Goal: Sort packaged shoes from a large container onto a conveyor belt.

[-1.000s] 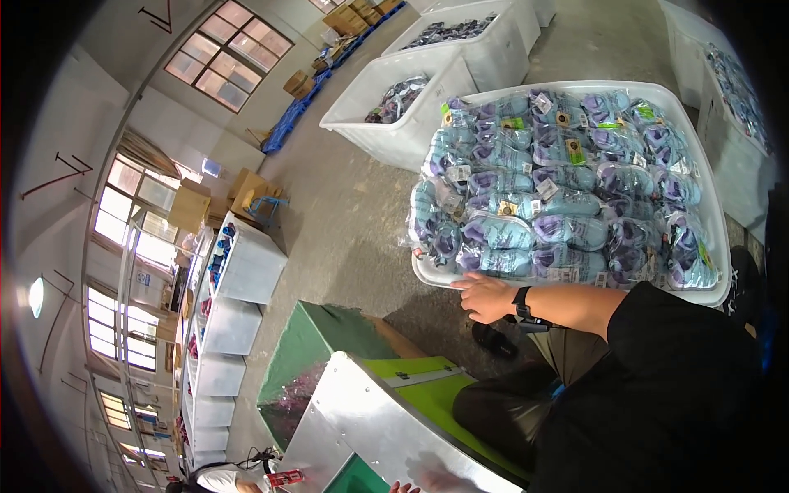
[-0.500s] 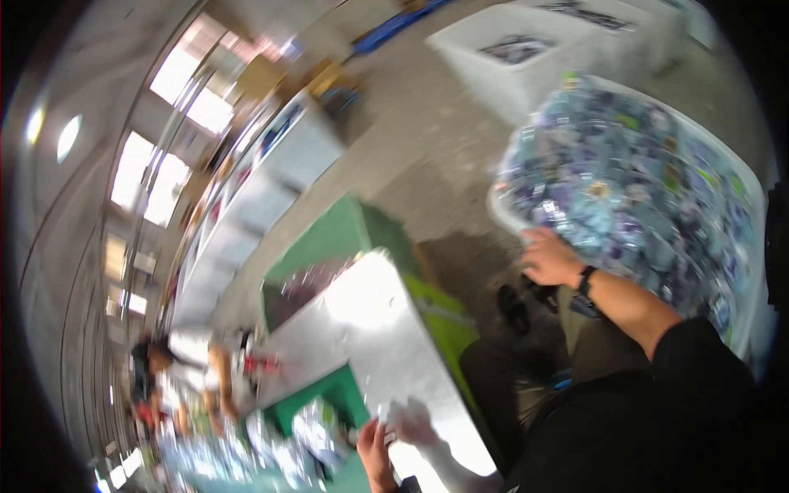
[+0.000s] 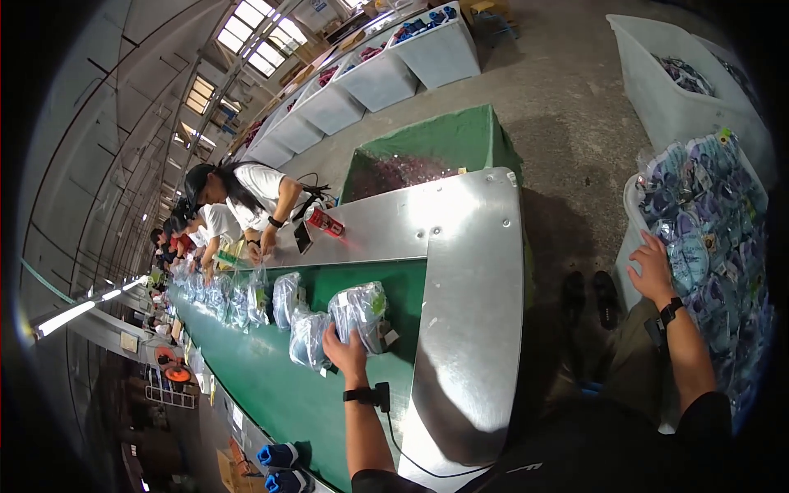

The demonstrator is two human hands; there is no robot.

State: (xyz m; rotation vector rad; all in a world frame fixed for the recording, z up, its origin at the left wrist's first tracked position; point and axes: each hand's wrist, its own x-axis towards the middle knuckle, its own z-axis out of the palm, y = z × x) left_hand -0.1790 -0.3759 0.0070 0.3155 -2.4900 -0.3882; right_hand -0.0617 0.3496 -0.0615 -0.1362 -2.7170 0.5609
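My left hand (image 3: 346, 352) reaches over the green conveyor belt (image 3: 271, 403), its fingers and thumb closed around the near side of a clear plastic bag (image 3: 358, 306) with pale grey-blue contents, apparently shoes. Some fingertips are hidden by the bag. Another clear bag (image 3: 309, 338) lies just left of that hand, and a third bag (image 3: 288, 297) sits behind. On the right, my right hand (image 3: 653, 267) hovers by the rim of a white bin heaped with bagged blue and purple shoes (image 3: 699, 205). Its fingers are spread, with nothing held.
A metal tabletop (image 3: 472, 312) borders the belt's end. Beyond it stands a green bin (image 3: 485, 140); a red can (image 3: 325, 222) and a phone (image 3: 303, 238) lie on the metal edge. Co-workers (image 3: 259, 185) line the far side. Blue shoes (image 3: 283, 468) sit at the near edge.
The view has swung, so the belt and table now show farther up. My left hand has gone from the metal tabletop to the bag on the belt. My right hand stays by the bin.
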